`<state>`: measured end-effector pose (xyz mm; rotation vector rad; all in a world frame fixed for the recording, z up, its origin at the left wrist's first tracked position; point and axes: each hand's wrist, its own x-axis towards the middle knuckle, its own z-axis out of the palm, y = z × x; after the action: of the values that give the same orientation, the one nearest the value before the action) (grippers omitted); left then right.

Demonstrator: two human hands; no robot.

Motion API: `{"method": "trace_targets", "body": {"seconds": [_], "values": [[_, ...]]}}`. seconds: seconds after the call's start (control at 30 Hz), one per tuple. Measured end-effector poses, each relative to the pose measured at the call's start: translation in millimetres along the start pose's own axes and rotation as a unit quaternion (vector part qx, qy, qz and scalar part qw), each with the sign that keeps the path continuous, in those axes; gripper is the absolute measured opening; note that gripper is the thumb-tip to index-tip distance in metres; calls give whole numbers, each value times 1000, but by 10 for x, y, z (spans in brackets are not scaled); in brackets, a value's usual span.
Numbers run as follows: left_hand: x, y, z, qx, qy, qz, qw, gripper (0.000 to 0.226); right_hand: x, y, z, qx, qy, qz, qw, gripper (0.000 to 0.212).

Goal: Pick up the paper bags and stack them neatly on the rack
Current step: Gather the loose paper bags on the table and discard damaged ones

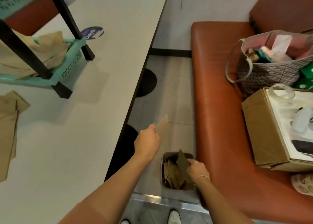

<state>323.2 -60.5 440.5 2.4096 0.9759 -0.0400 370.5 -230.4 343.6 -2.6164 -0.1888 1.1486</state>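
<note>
A: Item one, paper bags?

B: Flat brown paper bags are recorded in four places. One flat brown paper bag is pinched at its corner by the left hand, held above the tiled floor just beside the counter edge. A second, darker brown paper bag is gripped by the right hand, standing up out of a small grey bin on the floor. More creased bags are packed in that bin; their number cannot be told.

A: And on the counter?

B: A loose pile of brown paper bags is noted at the left edge of the long pale grey counter. Crumpled bags are lodged in the teal plastic rack with black posts.

A: Surroundings?

B: One brown leather bench is listed to the right, bearing one grey woven tote and one open cardboard box. Two white shoes are seen below.
</note>
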Motion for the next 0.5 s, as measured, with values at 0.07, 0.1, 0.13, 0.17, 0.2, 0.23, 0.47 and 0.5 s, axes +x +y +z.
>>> {"method": "trace_targets", "body": {"seconds": [0.07,0.1,0.13,0.17,0.2,0.23,0.47,0.5], "values": [[20,-5,54,-3,-14,-11,1000,18,66,17,42,8,-9,-9,1000,47],[31,-3,78,-15,-24,-20,999,18,91,19,39,19,-5,-16,1000,48],[44,5,95,-38,-34,-35,998,17,126,21,25,37,0,-26,999,50],[61,20,108,-75,-45,-56,995,15,159,14,1,63,3,-37,997,53],[84,37,122,-120,-52,-81,988,14,179,-6,-41,104,-3,-42,994,58],[108,58,129,-169,-59,-108,978,12,194,-36,-88,173,-24,-34,984,65],[207,107,198,-355,-102,-239,898,9,189,-194,-338,602,-135,-9,787,30],[206,89,223,-339,-104,-240,904,12,199,-199,-349,606,-117,-9,787,20]]}}
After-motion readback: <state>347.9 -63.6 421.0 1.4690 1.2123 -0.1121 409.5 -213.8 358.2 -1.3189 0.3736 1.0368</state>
